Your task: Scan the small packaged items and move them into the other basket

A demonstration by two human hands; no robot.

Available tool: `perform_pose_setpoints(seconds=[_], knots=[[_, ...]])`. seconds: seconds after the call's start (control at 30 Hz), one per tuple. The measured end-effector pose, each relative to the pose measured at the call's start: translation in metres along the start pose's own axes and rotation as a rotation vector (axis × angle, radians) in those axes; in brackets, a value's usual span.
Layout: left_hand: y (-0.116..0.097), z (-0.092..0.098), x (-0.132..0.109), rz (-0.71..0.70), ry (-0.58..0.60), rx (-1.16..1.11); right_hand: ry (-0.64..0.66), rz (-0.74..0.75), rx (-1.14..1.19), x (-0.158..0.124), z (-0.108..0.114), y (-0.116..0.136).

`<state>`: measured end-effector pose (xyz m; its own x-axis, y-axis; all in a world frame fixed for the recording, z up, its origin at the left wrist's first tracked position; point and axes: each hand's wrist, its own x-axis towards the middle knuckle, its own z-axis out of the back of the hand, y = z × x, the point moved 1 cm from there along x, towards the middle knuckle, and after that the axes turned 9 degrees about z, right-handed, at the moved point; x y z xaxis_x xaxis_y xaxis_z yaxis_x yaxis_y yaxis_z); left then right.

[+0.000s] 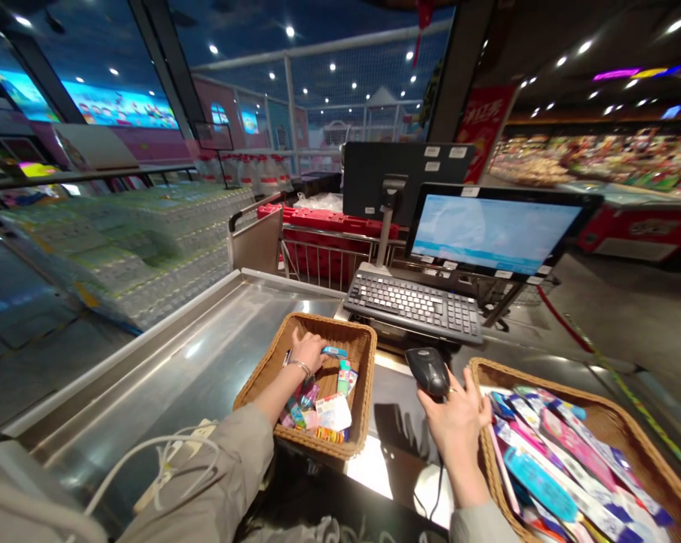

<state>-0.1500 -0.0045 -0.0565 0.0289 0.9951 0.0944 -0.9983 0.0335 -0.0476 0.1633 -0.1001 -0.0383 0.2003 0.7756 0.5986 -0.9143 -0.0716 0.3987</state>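
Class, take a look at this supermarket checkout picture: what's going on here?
At a steel checkout counter, a person's left hand reaches into a wicker basket of small packaged goods. Their right hand grips a handheld barcode scanner. Another wicker basket beside it holds long flat packs. A keyboard and monitor stand ahead.

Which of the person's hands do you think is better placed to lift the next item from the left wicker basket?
Likely the left hand: it is inside the wicker basket among the small packets, while the right hand is outside it, gripping a black handheld scanner.
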Motion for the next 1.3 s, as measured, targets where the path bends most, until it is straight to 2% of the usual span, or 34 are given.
perform_pose_setpoints(seconds=[0.33,0.53,0.87,1.3], knots=[[-0.023,0.017,-0.008,0.047,-0.341,-0.253,0.048,0.047,-0.021,0.0,0.002,0.002],[-0.04,0.02,-0.008,0.044,-0.475,-0.307,0.053,0.118,-0.009,0.0,0.007,0.009],[-0.063,0.022,-0.003,0.021,-0.496,-0.33,0.062,0.205,0.013,0.001,0.018,0.022],[-0.076,0.022,-0.002,0.016,-0.463,-0.379,0.193,0.248,0.036,0.003,0.029,0.042]])
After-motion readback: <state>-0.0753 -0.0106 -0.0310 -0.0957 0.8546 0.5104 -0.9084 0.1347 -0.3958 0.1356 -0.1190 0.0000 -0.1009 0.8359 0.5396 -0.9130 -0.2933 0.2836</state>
